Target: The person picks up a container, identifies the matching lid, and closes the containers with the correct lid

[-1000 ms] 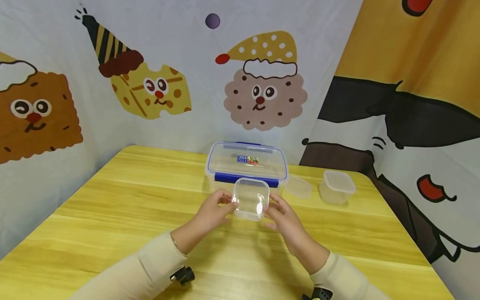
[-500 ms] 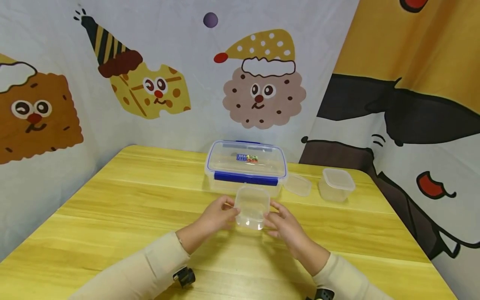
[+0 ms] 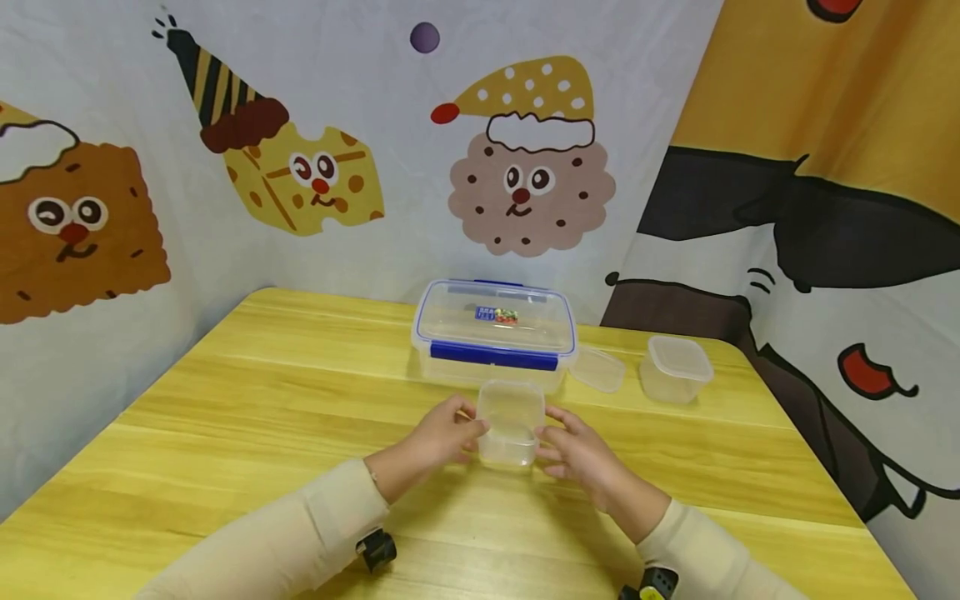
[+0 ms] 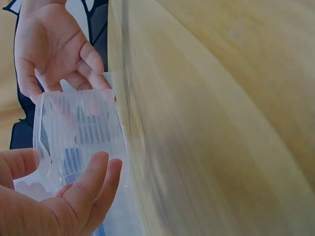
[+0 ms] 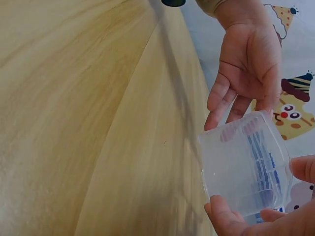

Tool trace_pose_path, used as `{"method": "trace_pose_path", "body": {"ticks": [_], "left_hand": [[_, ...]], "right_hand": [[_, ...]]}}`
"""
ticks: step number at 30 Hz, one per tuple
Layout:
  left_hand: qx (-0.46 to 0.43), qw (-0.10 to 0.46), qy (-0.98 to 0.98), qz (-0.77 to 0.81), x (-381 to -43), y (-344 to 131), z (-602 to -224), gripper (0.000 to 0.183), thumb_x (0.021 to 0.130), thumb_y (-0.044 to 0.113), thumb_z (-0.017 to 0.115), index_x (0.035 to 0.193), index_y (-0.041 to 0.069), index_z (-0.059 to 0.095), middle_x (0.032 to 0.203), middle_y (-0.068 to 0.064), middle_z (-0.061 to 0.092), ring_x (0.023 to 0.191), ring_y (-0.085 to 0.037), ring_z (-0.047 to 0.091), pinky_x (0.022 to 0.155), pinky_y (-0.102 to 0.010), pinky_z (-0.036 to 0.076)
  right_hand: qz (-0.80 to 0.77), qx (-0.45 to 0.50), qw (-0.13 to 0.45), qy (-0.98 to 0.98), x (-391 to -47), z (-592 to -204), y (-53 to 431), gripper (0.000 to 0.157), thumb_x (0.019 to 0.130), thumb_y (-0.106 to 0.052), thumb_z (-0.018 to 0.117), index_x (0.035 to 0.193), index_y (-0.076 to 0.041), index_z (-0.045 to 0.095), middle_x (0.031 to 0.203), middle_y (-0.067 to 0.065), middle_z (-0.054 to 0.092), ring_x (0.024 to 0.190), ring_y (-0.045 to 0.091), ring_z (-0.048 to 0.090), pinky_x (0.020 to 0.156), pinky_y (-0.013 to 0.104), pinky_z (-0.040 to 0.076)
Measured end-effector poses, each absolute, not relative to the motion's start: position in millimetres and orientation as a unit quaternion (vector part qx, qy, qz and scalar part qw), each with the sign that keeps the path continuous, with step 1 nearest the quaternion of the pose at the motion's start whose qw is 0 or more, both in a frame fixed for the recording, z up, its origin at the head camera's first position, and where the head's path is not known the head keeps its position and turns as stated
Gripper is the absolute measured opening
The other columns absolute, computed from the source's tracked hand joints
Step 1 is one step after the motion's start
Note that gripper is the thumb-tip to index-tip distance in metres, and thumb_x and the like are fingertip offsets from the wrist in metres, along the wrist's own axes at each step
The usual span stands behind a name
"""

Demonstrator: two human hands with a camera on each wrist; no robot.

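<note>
Both hands hold a small clear plastic food container [image 3: 512, 423] between them, in front of the large box. My left hand [image 3: 444, 435] pinches its left side, thumb nearer me and fingers behind. On the opposite side, my right hand [image 3: 591, 460] grips it the same way. The left wrist view shows the container [image 4: 81, 132] tilted, with light passing through its walls. In the right wrist view the container [image 5: 231, 167] appears just above the wooden surface; whether it touches is unclear. Its top cannot be made out well enough to tell if it is covered.
Behind the hands stands a large clear storage box [image 3: 495, 329] with a blue-clipped lid. A loose translucent lid [image 3: 597, 369] lies to its right, beside a second small lidded container [image 3: 675, 369]. A printed curtain [image 3: 405, 167] hangs behind the wooden table [image 3: 247, 400].
Both hands have brought the small container down and nearer me, slightly to the right. Its top face has tipped to a flatter angle. The box, loose lid and second container have stayed put.
</note>
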State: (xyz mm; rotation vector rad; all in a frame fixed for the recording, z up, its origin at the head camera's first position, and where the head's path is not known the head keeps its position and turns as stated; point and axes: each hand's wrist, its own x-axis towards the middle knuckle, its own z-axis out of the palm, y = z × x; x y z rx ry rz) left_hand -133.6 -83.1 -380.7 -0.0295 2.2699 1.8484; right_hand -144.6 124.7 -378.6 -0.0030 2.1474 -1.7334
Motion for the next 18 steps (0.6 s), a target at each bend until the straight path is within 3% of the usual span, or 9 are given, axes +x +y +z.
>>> {"method": "trace_pose_path", "body": {"ticks": [18], "left_hand": [[0.007, 0.130, 0.778, 0.615, -137.1, -80.5, -388.4, 0.016, 0.096, 0.011, 0.059, 0.097, 0.001, 0.046, 0.089, -0.018, 0.057, 0.071, -0.023, 0.059, 0.061, -0.036, 0.056]], "right_hand": [[-0.606, 0.010, 0.205, 0.768, -144.8, -385.5, 129.7, 0.059, 0.097, -0.022, 0.050, 0.148, 0.000, 0.030, 0.130, 0.029, 0.053, 0.111, 0.038, 0.059, 0.081, 0.044, 0.055]]}}
